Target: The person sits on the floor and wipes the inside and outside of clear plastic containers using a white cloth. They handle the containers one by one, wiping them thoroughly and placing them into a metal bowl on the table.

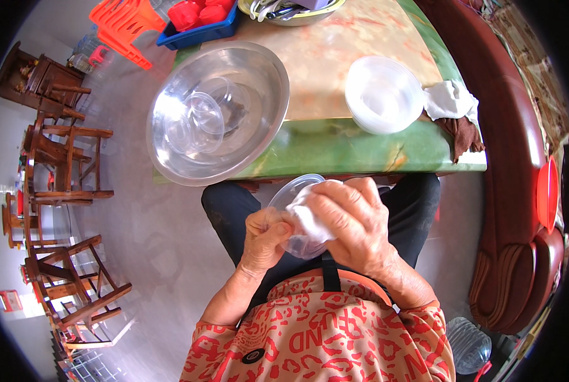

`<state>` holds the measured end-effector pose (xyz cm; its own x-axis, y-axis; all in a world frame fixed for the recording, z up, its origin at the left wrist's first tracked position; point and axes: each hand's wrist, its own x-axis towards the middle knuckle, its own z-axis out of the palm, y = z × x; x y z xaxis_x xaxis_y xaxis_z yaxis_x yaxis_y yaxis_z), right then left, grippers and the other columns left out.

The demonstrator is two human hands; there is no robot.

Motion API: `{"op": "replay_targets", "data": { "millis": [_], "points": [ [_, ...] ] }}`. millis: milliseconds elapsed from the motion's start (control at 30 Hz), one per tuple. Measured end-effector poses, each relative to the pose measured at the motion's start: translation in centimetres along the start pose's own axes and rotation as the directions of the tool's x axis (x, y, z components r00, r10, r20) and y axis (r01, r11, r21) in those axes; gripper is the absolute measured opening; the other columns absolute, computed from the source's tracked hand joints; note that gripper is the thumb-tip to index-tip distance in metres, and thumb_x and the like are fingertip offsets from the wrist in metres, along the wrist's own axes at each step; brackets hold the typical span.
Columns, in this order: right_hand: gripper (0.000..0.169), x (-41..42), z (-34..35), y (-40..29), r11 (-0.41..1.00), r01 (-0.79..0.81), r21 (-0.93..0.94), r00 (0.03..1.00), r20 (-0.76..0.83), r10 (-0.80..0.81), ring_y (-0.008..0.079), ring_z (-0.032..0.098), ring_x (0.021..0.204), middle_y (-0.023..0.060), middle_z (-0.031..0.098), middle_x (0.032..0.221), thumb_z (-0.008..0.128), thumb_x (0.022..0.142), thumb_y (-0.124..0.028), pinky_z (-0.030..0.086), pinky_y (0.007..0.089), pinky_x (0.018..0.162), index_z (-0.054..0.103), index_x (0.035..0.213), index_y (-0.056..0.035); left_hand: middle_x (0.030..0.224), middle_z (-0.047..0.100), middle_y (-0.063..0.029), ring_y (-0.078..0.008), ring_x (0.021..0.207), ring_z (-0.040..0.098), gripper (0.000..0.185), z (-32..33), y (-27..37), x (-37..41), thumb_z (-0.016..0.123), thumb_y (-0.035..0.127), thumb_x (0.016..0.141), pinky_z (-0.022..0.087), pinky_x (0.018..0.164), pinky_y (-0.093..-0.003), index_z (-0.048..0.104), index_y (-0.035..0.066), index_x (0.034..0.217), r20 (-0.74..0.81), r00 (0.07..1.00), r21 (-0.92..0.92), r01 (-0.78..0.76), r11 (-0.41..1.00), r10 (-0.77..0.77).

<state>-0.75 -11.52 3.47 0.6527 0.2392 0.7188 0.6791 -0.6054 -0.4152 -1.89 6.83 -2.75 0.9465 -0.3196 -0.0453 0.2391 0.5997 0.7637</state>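
Above my lap, my left hand (267, 236) grips the rim of a clear plastic bowl (294, 191), thumb on the near side. My right hand (353, 219) presses a bunched white cloth (310, 217) against the inside of that bowl. On the table ahead to the left, a large stainless steel basin (260, 138) holds several clear plastic bowls (203, 114). A stack of translucent plastic bowls (383, 95) stands on the table to the right. Next to the stack lie a white cloth (451, 99) and a brown cloth (461, 136).
The marble-patterned table (322, 148) has its front edge just beyond my knees. At its back sit a blue tray (198, 36) of red items and a bowl of utensils (303, 18). A brown leather sofa (508, 119) runs along the right. Orange stools (124, 28) and wooden chairs (69, 153) stand left.
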Motion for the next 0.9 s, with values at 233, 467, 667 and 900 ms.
{"op": "replay_targets", "data": {
  "millis": [233, 467, 667, 900],
  "points": [
    [0.053, -1.3, 0.6, -2.2, 0.968, 0.191, -0.165, 0.982, 0.029, -0.189, 0.0241, 0.059, 0.086, 0.0121, 0.064, 0.102, 0.069, 0.053, -0.015, 0.047, 0.0329, 0.075, 0.064, 0.105, -0.003, 0.08, 0.063, 0.0007, -0.0053, 0.073, 0.057, 0.018, -1.1, -2.2, -0.3, 0.066, 0.017, 0.086, 0.047, 0.061, -0.0234, 0.057, 0.009, 0.073, -0.227, 0.962, 0.035, 0.163, 0.986, -0.151],
    [0.068, -3.0, 1.1, 0.1, 0.98, -0.154, -0.124, 0.986, -0.077, 0.146, 0.0346, 0.056, 0.086, 0.0192, 0.056, 0.108, 0.073, 0.059, -0.002, 0.049, 0.0399, 0.07, 0.051, 0.123, 0.0031, 0.097, 0.068, -0.0071, -0.0465, 0.098, 0.062, 0.023, 0.0, -0.3, 0.1, 0.056, 0.036, 0.094, 0.061, 0.059, -0.0519, 0.048, 0.014, 0.091, 0.073, 0.996, -0.187, 0.057, 0.981, -0.044],
    [0.057, -5.4, 0.9, -0.8, 0.966, -0.257, -0.023, 0.966, -0.027, 0.257, 0.0348, 0.057, 0.082, 0.022, 0.055, 0.107, 0.068, 0.066, 0.003, 0.051, 0.0394, 0.066, 0.053, 0.12, 0.0043, 0.101, 0.068, -0.007, -0.0464, 0.099, 0.062, 0.021, -0.9, -0.8, 0.0, 0.056, 0.033, 0.094, 0.061, 0.06, -0.0516, 0.052, 0.014, 0.09, 0.039, 0.996, -0.243, 0.084, 0.966, -0.077],
    [0.049, -2.4, 0.5, 0.2, 0.984, -0.116, -0.136, 0.993, -0.05, 0.11, 0.0288, 0.058, 0.08, 0.0166, 0.057, 0.103, 0.069, 0.062, -0.004, 0.05, 0.0342, 0.065, 0.059, 0.11, 0.0025, 0.104, 0.067, -0.0123, -0.0373, 0.094, 0.066, 0.038, 0.7, -0.7, 0.1, 0.057, 0.039, 0.092, 0.061, 0.056, -0.0512, 0.054, 0.008, 0.113, -0.06, 0.986, -0.21, 0.137, 0.968, -0.153]
  ]
}}
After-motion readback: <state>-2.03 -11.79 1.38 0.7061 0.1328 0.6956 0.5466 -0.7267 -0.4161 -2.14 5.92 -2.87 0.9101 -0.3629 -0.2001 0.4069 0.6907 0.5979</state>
